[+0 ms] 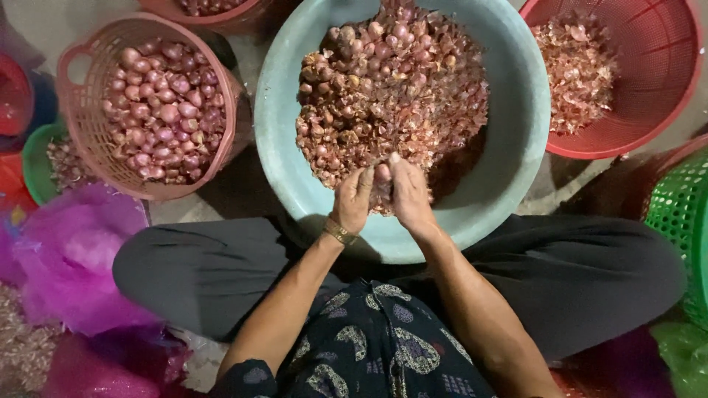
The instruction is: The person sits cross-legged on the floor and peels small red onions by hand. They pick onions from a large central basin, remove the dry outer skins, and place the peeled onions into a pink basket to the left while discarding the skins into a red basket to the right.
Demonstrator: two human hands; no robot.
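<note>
My left hand (354,197) and my right hand (410,193) meet over the near rim of a big pale green basin (516,140). Between their fingertips they pinch one small pinkish shallot (382,174). The basin holds a heap of unpeeled shallots and loose skins (391,88). A gold bracelet (339,233) circles my left wrist. I sit cross-legged in dark trousers with the basin between my knees.
A pink basket (81,125) of peeled shallots stands at the left. A red basket (664,81) with dry skins is at the upper right, a green basket (678,206) at the right edge. Purple mesh bags (74,258) lie at the lower left.
</note>
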